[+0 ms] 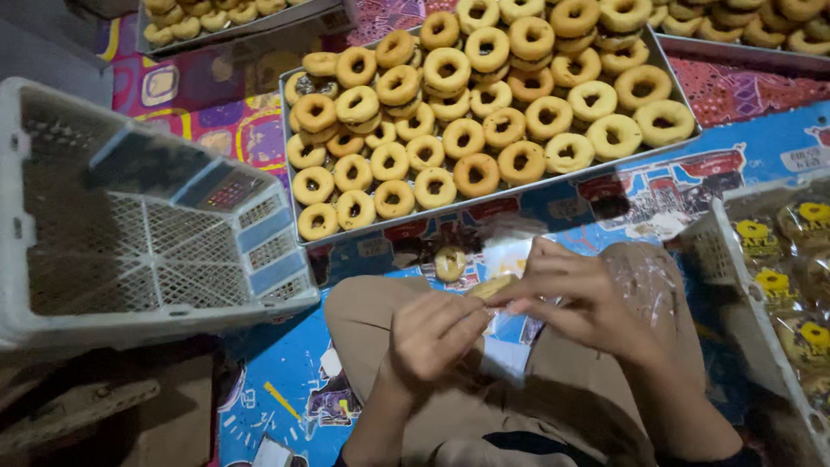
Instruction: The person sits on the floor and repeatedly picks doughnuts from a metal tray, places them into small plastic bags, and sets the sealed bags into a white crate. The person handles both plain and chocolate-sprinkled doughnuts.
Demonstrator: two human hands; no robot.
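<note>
Free room lies on the printed blue mat between the long metal tray of ring doughnuts and the person's knees. It is bounded at left by the tilted white plastic lattice crate and at right by the white crate of bagged doughnuts. One loose doughnut lies in this strip.

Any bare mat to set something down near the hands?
Bare mat between the white crate and the left knee; a strip right of the doughnut tray, before the packed-bag crate. Crowded: tray piled full, lap taken by both hands.
</note>
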